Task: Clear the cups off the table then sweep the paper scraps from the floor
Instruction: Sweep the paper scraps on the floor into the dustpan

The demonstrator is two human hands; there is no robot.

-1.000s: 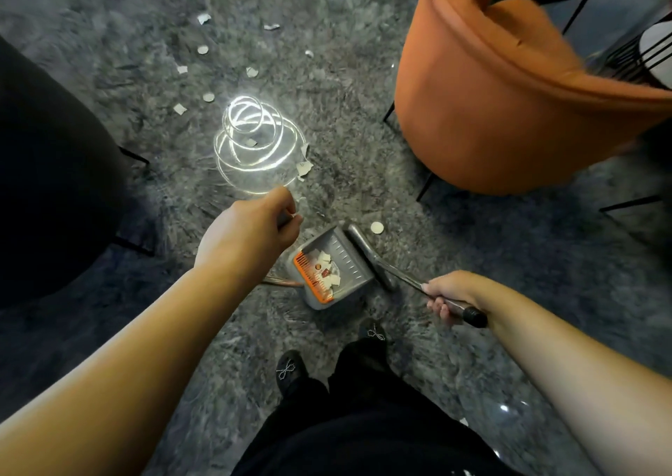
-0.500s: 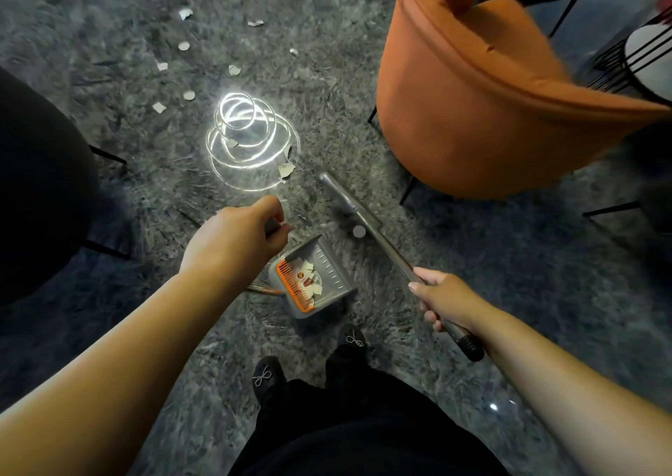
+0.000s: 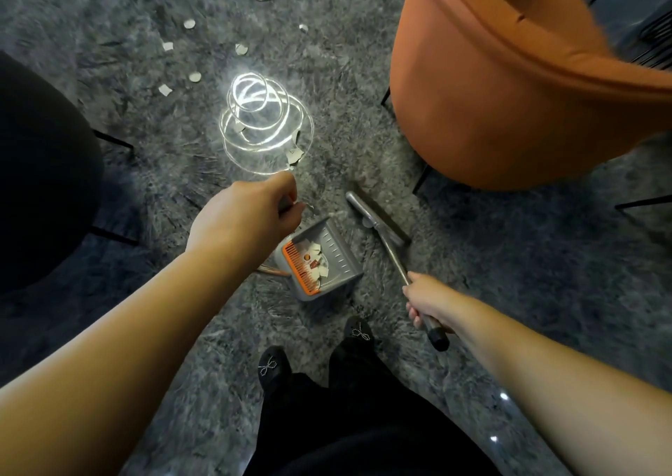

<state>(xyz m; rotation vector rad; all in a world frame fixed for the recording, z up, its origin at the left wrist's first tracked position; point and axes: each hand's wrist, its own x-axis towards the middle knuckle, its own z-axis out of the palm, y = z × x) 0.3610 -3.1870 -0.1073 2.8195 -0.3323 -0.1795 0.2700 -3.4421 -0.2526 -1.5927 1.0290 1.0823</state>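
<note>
A grey dustpan [image 3: 340, 261] with an orange comb edge stands on the grey floor in front of my feet, with several paper scraps inside. My left hand [image 3: 247, 212] grips the top of its upright handle, which the hand mostly hides. My right hand [image 3: 423, 299] grips the metal shaft of a broom [image 3: 378, 223], whose grey head lies on the floor just right of the dustpan's mouth. One larger paper scrap [image 3: 294, 155] lies beyond the pan. Several more scraps [image 3: 194, 76] are scattered farther off to the upper left.
An orange armchair [image 3: 509, 86] on thin black legs stands close at the right. A dark round seat [image 3: 40, 170] fills the left edge. A bright reflection of ring lights [image 3: 262, 126] glares on the glossy floor. My two black shoes [image 3: 271, 368] stand below the dustpan.
The broom head swung out away from the dustpan, then came back toward its mouth. The round scrap that lay by the broom is no longer visible. My left hand stayed on the dustpan handle.
</note>
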